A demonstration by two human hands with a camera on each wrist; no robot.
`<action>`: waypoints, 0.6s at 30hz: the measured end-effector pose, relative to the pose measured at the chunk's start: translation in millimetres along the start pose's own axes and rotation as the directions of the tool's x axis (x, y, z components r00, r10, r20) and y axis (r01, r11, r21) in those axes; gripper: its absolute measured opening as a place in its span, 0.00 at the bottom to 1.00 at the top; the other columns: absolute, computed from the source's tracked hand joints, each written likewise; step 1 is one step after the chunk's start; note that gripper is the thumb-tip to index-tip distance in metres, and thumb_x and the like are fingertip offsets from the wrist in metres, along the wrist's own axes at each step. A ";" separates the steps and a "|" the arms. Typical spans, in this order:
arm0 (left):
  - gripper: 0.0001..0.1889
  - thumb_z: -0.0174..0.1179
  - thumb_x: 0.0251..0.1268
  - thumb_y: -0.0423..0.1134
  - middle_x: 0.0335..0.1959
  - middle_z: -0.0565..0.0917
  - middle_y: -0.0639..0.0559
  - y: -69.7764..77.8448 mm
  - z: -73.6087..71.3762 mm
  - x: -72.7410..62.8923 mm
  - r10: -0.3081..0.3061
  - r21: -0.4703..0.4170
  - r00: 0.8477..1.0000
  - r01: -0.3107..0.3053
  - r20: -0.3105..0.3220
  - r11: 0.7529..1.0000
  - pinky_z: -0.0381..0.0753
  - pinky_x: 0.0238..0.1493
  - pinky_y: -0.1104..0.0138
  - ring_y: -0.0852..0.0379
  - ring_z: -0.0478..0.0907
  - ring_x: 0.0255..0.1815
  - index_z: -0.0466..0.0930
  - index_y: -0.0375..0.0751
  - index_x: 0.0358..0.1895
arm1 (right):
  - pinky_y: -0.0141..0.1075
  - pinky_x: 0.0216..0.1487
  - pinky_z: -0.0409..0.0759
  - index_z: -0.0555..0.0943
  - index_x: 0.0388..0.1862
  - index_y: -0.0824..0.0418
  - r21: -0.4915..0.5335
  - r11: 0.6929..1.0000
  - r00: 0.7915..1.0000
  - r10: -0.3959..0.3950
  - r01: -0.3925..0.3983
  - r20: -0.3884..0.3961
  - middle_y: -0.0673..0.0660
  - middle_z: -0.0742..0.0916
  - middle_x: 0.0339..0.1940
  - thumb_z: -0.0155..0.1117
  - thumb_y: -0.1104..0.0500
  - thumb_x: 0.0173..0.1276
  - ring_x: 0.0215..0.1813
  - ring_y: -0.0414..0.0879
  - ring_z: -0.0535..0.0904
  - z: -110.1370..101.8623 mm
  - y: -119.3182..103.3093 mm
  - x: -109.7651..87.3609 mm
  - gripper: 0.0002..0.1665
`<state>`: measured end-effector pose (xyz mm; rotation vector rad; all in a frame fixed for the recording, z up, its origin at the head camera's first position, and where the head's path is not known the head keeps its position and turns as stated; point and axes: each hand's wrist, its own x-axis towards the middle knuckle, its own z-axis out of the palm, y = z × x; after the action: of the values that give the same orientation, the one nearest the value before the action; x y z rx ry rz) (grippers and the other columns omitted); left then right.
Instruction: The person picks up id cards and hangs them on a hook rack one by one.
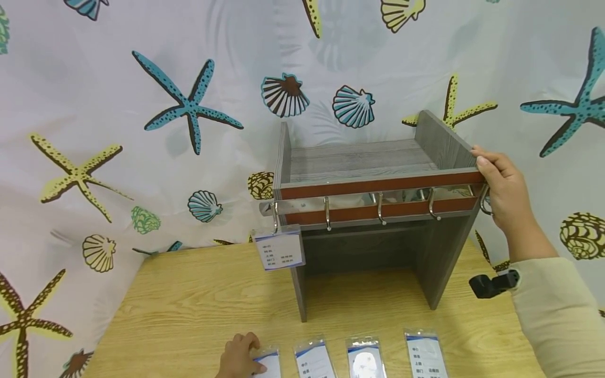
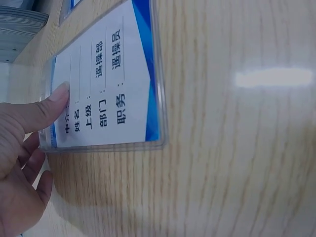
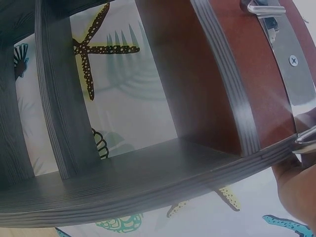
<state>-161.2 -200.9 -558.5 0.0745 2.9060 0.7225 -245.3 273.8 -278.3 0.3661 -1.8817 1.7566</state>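
Note:
At the near edge of the head view, my left hand (image 1: 238, 356) pinches a plastic-sleeved name badge (image 2: 106, 81) by its end. The left wrist view shows the thumb lying on the printed face, with the other fingers at and partly under the edge. My right hand (image 1: 508, 194) grips the upper right corner of a grey wooden shelf rack (image 1: 361, 188), thumb at the front. A metal hook rail (image 1: 307, 205) runs along the rack's red-brown front. Another name badge (image 1: 280, 249) hangs from the leftmost hook (image 1: 275, 218).
Three more badges lie in a row on the wooden table (image 1: 198, 294), among them a middle badge (image 1: 366, 359) and a right badge (image 1: 425, 357). Behind the rack hangs a white cloth (image 1: 246, 42) printed with starfish and shells.

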 end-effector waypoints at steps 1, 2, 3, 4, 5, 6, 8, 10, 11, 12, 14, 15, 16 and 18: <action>0.23 0.71 0.26 0.43 0.29 0.66 0.52 0.0 0.3 -0.1 -0.003 -0.003 1.000 0.003 -0.003 1.000 0.66 0.27 0.61 0.52 0.61 0.31 0.68 0.44 0.29 | 0.36 0.63 0.48 0.75 0.47 0.55 -0.003 1.000 1.000 0.002 -0.002 0.002 0.52 0.70 0.60 0.50 0.56 0.65 0.64 0.45 0.56 0.2 -0.1 -0.2 0.14; 0.23 0.71 0.26 0.42 0.29 0.66 0.51 -0.2 0.5 -0.1 -0.003 -0.006 1.000 0.002 -0.008 1.000 0.66 0.27 0.61 0.52 0.61 0.31 0.67 0.44 0.29 | 0.36 0.63 0.48 0.76 0.47 0.55 -0.003 1.000 1.000 0.003 -0.003 0.000 0.53 0.69 0.60 0.50 0.56 0.65 0.64 0.45 0.56 0.4 -0.3 -0.2 0.14; 0.23 0.71 0.26 0.41 0.28 0.66 0.51 -0.3 0.8 0.0 -0.002 -0.015 1.000 0.002 -0.016 1.000 0.66 0.27 0.61 0.52 0.62 0.30 0.66 0.44 0.28 | 0.36 0.63 0.48 0.76 0.47 0.55 0.002 1.000 1.000 0.004 -0.004 -0.001 0.53 0.69 0.60 0.50 0.56 0.65 0.64 0.45 0.56 0.6 -0.6 -0.1 0.14; 0.23 0.72 0.26 0.40 0.27 0.66 0.52 0.0 1.2 0.3 0.001 -0.025 1.000 -0.002 -0.026 1.000 0.66 0.27 0.62 0.52 0.62 0.30 0.66 0.44 0.28 | 0.35 0.63 0.49 0.76 0.47 0.55 0.005 1.000 1.000 0.004 -0.004 -0.003 0.54 0.69 0.60 0.50 0.56 0.65 0.64 0.45 0.56 0.4 -0.8 0.0 0.14; 0.23 0.72 0.26 0.39 0.26 0.66 0.52 0.6 1.6 0.3 0.003 -0.041 0.999 -0.005 -0.037 0.999 0.65 0.27 0.63 0.53 0.62 0.29 0.66 0.44 0.27 | 0.34 0.62 0.49 0.76 0.47 0.56 0.008 1.000 1.000 0.005 -0.005 -0.005 0.55 0.69 0.60 0.50 0.56 0.65 0.64 0.45 0.56 0.2 -1.0 0.3 0.14; 0.23 0.72 0.26 0.38 0.26 0.66 0.53 1.1 1.4 0.2 0.004 -0.059 0.999 -0.007 -0.046 0.998 0.65 0.27 0.63 0.53 0.62 0.29 0.66 0.44 0.27 | 0.34 0.62 0.50 0.76 0.47 0.56 0.007 1.000 1.000 0.005 -0.005 -0.006 0.56 0.69 0.60 0.51 0.55 0.65 0.64 0.46 0.56 0.3 -1.3 0.7 0.14; 0.23 0.72 0.24 0.36 0.24 0.67 0.55 1.4 1.0 -0.2 0.016 -0.093 0.998 -0.022 -0.067 0.995 0.64 0.26 0.65 0.55 0.62 0.28 0.67 0.43 0.27 | 0.34 0.62 0.50 0.76 0.47 0.56 0.006 1.000 1.000 0.006 -0.006 -0.004 0.56 0.68 0.61 0.51 0.55 0.65 0.64 0.46 0.55 0.4 -1.7 1.5 0.14; 0.23 0.72 0.22 0.35 0.23 0.69 0.56 0.8 0.7 -1.0 0.029 -0.123 0.996 -0.038 -0.080 0.992 0.64 0.26 0.65 0.55 0.64 0.28 0.69 0.43 0.28 | 0.35 0.63 0.49 0.76 0.47 0.56 0.001 1.000 1.000 0.006 -0.006 0.001 0.55 0.68 0.61 0.50 0.55 0.65 0.64 0.46 0.55 0.6 -1.9 1.9 0.14; 0.23 0.72 0.23 0.34 0.23 0.70 0.55 0.2 0.0 -1.4 0.036 -0.138 0.996 -0.046 -0.077 0.989 0.66 0.26 0.65 0.55 0.65 0.27 0.70 0.42 0.28 | 0.36 0.63 0.49 0.75 0.48 0.56 0.001 1.000 1.000 0.007 -0.007 0.005 0.55 0.68 0.61 0.50 0.55 0.65 0.64 0.46 0.54 0.8 -1.9 2.0 0.14; 0.23 0.72 0.23 0.34 0.23 0.70 0.54 -0.7 -0.4 -1.6 0.045 -0.152 0.996 -0.056 -0.072 0.987 0.67 0.26 0.65 0.55 0.66 0.27 0.70 0.41 0.30 | 0.37 0.63 0.48 0.75 0.48 0.56 0.001 1.000 1.000 0.008 -0.008 0.007 0.55 0.67 0.61 0.50 0.55 0.65 0.64 0.46 0.54 0.9 -1.8 1.9 0.14; 0.22 0.71 0.25 0.32 0.24 0.71 0.52 -2.4 -1.3 -2.0 0.061 -0.178 0.996 -0.070 -0.057 0.981 0.70 0.25 0.64 0.55 0.67 0.26 0.70 0.39 0.31 | 0.37 0.63 0.48 0.75 0.48 0.55 0.001 1.000 1.000 0.009 -0.009 0.007 0.55 0.68 0.61 0.50 0.55 0.65 0.64 0.46 0.54 0.9 -1.6 1.6 0.14; 0.22 0.70 0.27 0.31 0.25 0.71 0.50 -3.1 -1.6 -2.1 0.065 -0.195 0.997 -0.073 -0.048 0.978 0.71 0.25 0.64 0.55 0.68 0.26 0.70 0.38 0.31 | 0.37 0.63 0.48 0.75 0.48 0.55 -0.001 1.000 1.000 0.009 -0.009 0.007 0.55 0.67 0.61 0.50 0.55 0.65 0.64 0.46 0.54 0.9 -1.5 1.2 0.14; 0.22 0.69 0.28 0.30 0.25 0.70 0.49 -3.8 -1.8 -2.2 0.068 -0.211 0.997 -0.075 -0.038 0.975 0.71 0.25 0.64 0.55 0.68 0.26 0.70 0.37 0.32 | 0.37 0.63 0.48 0.75 0.48 0.55 -0.002 1.000 1.000 0.010 -0.010 0.007 0.55 0.67 0.61 0.50 0.55 0.65 0.64 0.46 0.54 0.9 -1.3 0.8 0.14; 0.21 0.68 0.31 0.29 0.25 0.69 0.49 -5.3 -1.4 -2.6 0.059 -0.229 0.998 -0.065 -0.033 0.971 0.70 0.24 0.65 0.56 0.67 0.25 0.69 0.37 0.33 | 0.34 0.62 0.50 0.75 0.47 0.55 0.001 1.000 1.000 0.008 -0.008 0.008 0.55 0.68 0.61 0.50 0.55 0.65 0.64 0.46 0.54 0.8 -0.8 0.2 0.14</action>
<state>-158.9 -206.4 -559.4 0.1311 2.8317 1.0736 -245.2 273.0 -277.5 0.3673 -1.8901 1.7635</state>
